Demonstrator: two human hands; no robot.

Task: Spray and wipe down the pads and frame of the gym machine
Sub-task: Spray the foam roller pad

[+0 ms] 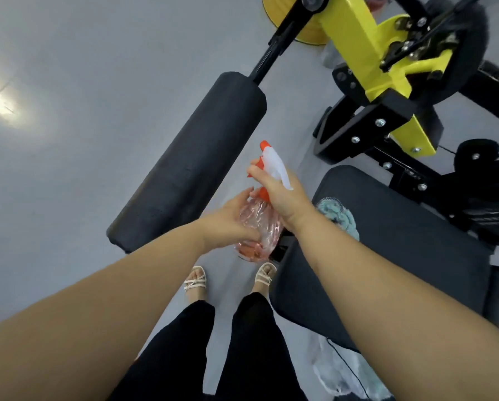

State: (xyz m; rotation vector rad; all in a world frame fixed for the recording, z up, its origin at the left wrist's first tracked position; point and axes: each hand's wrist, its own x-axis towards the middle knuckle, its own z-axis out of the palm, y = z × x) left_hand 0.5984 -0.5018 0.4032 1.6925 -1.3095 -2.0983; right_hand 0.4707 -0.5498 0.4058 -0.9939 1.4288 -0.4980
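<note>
Left hand cups the body of the spray bottle, right hand grips its neck at the trigger; the roller pad lies just beyond them. Squeezed at this angle, mist could miss it and wet the floor

My right hand grips spray bottle at the trigger head, left hand cups its body; cloth on seat pad.

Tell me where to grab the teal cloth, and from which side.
Pinch the raised folds of the teal cloth from above: it lies crumpled on the flat seat pad, so its edges hug the pad. The left hand and right hand hold the spray bottle.
</note>
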